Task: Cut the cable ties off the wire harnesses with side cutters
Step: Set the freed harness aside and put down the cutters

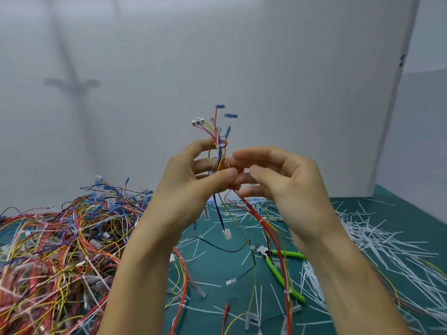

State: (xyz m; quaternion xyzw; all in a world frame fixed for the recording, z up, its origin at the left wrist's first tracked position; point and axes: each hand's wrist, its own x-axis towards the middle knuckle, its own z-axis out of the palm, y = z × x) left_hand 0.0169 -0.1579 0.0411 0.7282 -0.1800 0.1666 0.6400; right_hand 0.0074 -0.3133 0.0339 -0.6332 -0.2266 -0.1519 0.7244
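I hold a wire harness [216, 131] upright above the table; its red, yellow, blue and purple wires fan out at the top into blue terminals and a white connector. My left hand [193, 180] grips the bundle between thumb and fingers. My right hand [278, 180] meets it from the right, fingertips at the wires by my left thumb; what they pinch is hidden. Long red wires hang from the hands down to the table. The green-handled side cutters [283, 274] lie on the green mat below my right wrist, in neither hand.
A big tangled pile of harnesses [60, 250] covers the table's left side. Cut white cable ties [377, 240] litter the green mat [212, 274], thickest on the right. Loose wires with white connectors lie in the middle. A grey wall panel stands close behind.
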